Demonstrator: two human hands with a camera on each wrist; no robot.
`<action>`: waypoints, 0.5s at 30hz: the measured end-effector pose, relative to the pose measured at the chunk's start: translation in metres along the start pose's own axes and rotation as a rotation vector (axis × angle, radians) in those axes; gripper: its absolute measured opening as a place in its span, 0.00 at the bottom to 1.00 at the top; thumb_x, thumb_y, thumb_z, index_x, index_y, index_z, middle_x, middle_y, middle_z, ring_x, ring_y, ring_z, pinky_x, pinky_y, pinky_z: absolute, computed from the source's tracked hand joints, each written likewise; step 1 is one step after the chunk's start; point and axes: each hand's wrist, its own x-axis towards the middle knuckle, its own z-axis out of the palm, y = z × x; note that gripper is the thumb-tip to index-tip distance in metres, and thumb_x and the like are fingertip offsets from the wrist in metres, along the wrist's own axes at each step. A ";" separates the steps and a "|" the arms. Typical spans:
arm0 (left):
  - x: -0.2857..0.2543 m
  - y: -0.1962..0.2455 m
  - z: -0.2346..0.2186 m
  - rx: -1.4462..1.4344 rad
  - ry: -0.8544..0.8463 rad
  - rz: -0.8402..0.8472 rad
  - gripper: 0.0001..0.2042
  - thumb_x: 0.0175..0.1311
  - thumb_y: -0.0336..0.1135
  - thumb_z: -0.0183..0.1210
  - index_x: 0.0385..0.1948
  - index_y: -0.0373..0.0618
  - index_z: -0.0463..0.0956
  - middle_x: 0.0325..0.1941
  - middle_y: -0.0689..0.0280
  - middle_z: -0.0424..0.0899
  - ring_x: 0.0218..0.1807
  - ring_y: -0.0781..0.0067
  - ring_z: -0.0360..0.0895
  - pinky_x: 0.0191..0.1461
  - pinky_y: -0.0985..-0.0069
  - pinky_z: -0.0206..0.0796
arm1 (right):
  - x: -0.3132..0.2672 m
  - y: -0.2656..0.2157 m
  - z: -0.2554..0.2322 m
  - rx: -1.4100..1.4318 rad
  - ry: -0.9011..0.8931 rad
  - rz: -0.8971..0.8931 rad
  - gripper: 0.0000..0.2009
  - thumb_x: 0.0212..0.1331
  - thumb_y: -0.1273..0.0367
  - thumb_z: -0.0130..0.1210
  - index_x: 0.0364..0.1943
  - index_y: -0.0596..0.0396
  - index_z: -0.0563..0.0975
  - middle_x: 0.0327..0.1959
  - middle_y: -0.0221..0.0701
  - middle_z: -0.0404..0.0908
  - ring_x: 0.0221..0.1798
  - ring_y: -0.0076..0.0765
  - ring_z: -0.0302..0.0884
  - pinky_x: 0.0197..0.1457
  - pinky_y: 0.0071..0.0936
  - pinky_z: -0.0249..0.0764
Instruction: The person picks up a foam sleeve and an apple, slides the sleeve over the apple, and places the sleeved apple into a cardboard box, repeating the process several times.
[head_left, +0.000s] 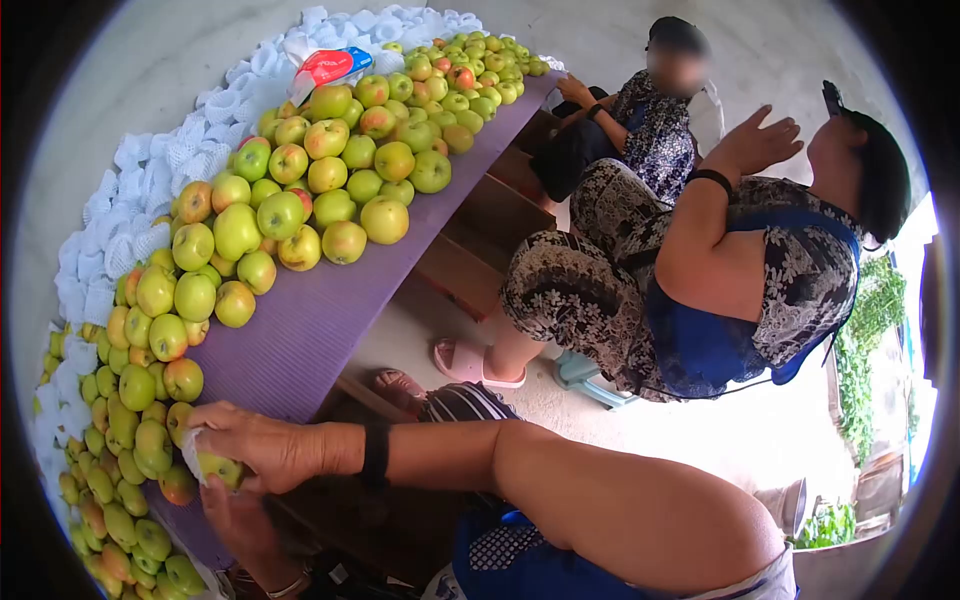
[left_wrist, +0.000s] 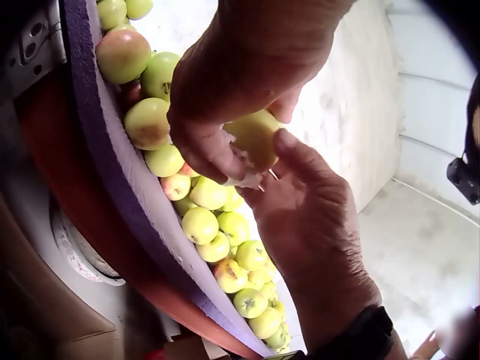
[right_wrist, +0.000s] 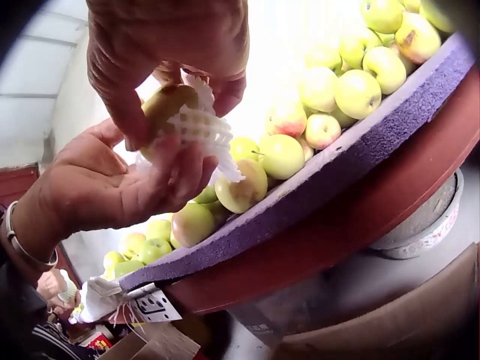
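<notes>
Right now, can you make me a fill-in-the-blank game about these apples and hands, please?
1. The pile of apples lies on a ____ mat.
2. The wrist of the right hand wears a ____ band.
3. The foam net on the held apple is ____.

Missing words: purple; black; white.

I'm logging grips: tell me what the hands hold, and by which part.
An apple, partly in a net: the right hand grips the apple's sides, the left hand holds the netted part.
</notes>
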 end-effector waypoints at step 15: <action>-0.033 0.023 -0.028 1.295 0.118 0.567 0.10 0.63 0.27 0.48 0.42 0.37 0.74 0.51 0.56 0.72 0.49 0.58 0.72 0.54 0.62 0.66 | 0.000 0.016 0.014 0.597 0.290 0.353 0.08 0.53 0.82 0.50 0.36 0.59 0.75 0.31 0.29 0.74 0.34 0.22 0.75 0.38 0.20 0.73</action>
